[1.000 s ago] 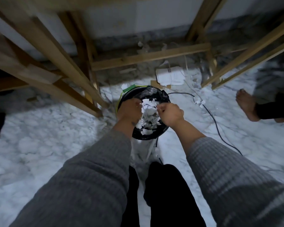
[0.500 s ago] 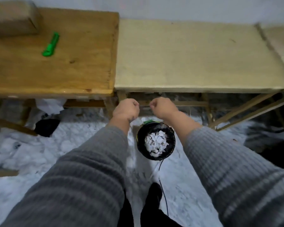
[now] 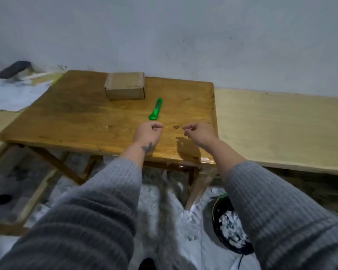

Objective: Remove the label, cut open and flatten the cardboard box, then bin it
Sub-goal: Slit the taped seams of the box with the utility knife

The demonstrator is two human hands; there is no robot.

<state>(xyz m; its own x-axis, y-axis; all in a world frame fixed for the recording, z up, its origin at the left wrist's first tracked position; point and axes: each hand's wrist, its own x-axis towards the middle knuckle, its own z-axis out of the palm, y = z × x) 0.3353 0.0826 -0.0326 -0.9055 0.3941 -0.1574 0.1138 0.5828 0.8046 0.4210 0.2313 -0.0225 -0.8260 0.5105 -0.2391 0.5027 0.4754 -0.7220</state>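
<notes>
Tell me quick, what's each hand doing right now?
Left hand: loosely curled, holding nothing, above the table.
Right hand: loosely curled, holding nothing.

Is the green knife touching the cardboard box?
Apart. The head view shows bare table between the green knife and the cardboard box.

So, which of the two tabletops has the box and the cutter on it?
The darker brown tabletop on the left; it carries the cardboard box and green cutter. The paler tabletop beside it is bare.
</notes>
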